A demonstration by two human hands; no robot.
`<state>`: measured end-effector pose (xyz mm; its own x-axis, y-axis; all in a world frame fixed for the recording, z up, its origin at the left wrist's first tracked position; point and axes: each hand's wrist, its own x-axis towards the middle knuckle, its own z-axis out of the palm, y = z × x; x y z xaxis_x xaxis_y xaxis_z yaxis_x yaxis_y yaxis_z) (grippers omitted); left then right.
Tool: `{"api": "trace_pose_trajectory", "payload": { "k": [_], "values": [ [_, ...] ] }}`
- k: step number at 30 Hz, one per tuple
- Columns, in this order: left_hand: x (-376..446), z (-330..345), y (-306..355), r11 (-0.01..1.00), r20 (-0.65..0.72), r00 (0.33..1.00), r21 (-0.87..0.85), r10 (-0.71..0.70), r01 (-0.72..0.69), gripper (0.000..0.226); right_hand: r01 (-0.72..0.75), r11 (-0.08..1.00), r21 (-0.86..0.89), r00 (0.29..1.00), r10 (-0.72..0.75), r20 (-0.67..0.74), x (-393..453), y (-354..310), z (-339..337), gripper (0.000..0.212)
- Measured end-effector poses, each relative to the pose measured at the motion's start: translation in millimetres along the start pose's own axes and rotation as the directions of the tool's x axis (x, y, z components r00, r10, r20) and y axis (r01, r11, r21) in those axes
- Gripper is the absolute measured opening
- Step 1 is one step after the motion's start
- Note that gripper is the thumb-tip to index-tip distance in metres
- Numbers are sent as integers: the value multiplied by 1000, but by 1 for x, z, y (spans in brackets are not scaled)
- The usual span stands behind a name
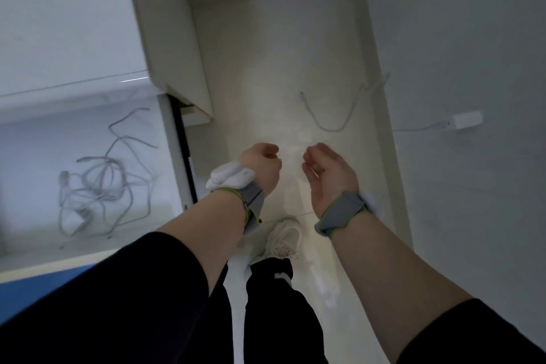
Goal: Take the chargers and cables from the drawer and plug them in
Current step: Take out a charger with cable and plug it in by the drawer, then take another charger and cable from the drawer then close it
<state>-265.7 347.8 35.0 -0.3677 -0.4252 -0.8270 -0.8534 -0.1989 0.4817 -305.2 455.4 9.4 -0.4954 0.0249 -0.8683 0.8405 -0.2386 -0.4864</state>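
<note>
Hands over pale floor [266, 68]: left hand [261, 167] fisted, fingers curled shut, empty; right hand [328, 174] loosely curled, fingertips apart. Tangled cables [100, 183] left of left hand, in open drawer [44, 257]. Plugged charger [465, 120] far right, on wall.

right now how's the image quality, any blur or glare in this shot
Head view: dim and cool overall, soft with motion blur; the cable tangle in the drawer is smeared. A glare streak marks the cabinet edge, and the floor shines palely. Wide-angle distortion bends the walls; both hands are fairly readable.
</note>
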Motion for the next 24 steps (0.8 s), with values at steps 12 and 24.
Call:
{"api": "trace_pose_trajectory", "payload": {
  "k": [12,24],
  "values": [
    [-60,-131,-83,995,-232,972,-100,-30,7,35,131,856,-501,967,0,254,-82,102,53,20],
    [-69,-271,-189,987,-266,963,-160,-45,2,34,221,743,-632,956,-38,289,-149,217,119,22]
  ]
}}
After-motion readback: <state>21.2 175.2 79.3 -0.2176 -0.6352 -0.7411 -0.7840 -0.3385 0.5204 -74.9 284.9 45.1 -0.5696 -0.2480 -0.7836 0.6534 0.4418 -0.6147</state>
